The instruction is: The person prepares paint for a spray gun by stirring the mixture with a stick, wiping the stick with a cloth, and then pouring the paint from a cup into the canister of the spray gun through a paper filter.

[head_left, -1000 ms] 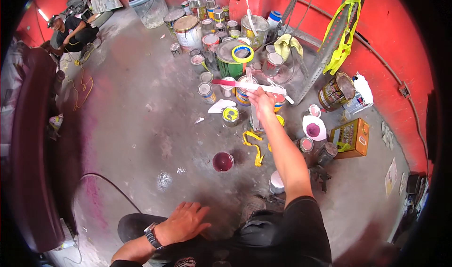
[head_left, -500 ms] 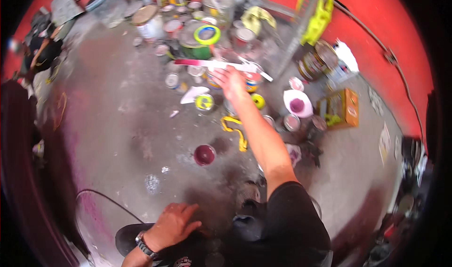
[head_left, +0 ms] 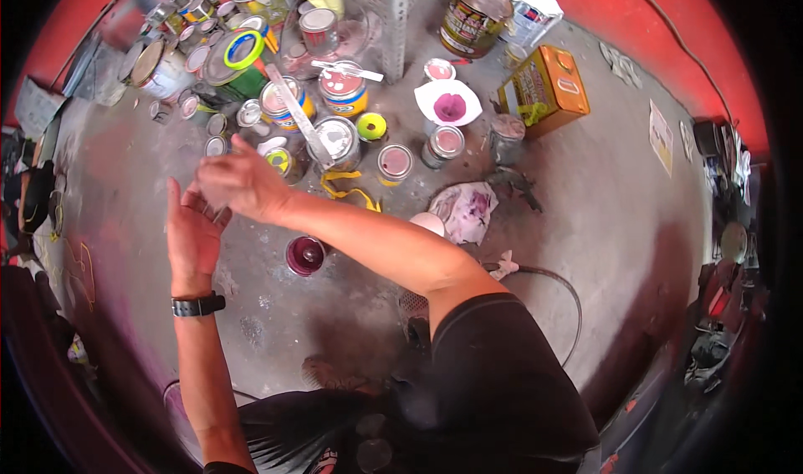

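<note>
My left hand [head_left: 196, 231], with a dark watch on its wrist, is raised with its fingers partly spread. Reaching across to it is my right hand [head_left: 242, 185], close to the left fingertips. Its fingers are smeared by motion, so whether it holds anything is unclear. Below the right forearm, a cup of dark red paint [head_left: 306, 256] stands on the floor. Beyond the hands, a pale mixing stick [head_left: 299, 118] lies slanted across paint cans, one a white-lidded can [head_left: 336, 139]. Another white stick [head_left: 351, 71] rests on a can with a pink-smeared lid [head_left: 344, 89].
Many cans crowd the far left, including a green tin [head_left: 238, 76] with a yellow tape ring [head_left: 244, 48]. A paper strainer [head_left: 449, 104], a yellow rectangular tin [head_left: 544, 89] and a stained rag [head_left: 465, 212] lie to the right. A hose [head_left: 569, 298] curves across the floor.
My right hand has drawn back from a long stick over the cans toward my left hand. The left hand has risen from my lap. The view has shifted right.
</note>
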The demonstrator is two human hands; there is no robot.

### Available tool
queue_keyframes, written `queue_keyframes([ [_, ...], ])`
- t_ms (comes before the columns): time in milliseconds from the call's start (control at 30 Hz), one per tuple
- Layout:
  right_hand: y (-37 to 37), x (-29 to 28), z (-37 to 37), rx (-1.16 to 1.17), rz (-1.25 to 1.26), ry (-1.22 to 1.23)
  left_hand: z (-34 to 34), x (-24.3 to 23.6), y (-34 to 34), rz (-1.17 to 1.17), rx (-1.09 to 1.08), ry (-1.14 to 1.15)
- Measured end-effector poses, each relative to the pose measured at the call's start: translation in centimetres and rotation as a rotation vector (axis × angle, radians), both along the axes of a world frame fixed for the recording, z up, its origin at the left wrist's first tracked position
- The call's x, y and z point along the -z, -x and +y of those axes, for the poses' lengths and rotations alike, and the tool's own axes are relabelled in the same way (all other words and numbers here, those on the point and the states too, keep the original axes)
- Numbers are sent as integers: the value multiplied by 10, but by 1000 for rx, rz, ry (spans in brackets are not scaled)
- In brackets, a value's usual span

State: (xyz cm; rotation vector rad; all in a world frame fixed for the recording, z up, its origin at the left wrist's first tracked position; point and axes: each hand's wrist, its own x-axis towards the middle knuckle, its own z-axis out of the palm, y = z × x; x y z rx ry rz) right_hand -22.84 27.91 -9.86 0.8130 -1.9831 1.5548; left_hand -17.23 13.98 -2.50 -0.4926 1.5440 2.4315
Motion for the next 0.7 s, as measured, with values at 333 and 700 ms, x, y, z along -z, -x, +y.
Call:
queue_keyframes([
  [333, -45, -14, 25, -100, 365, -305, -28, 55, -29, -29, -157, -162],
  [700, -122, 99, 330, 272, -354, -1128, -102, 22, -104, -215, -201, 241],
])
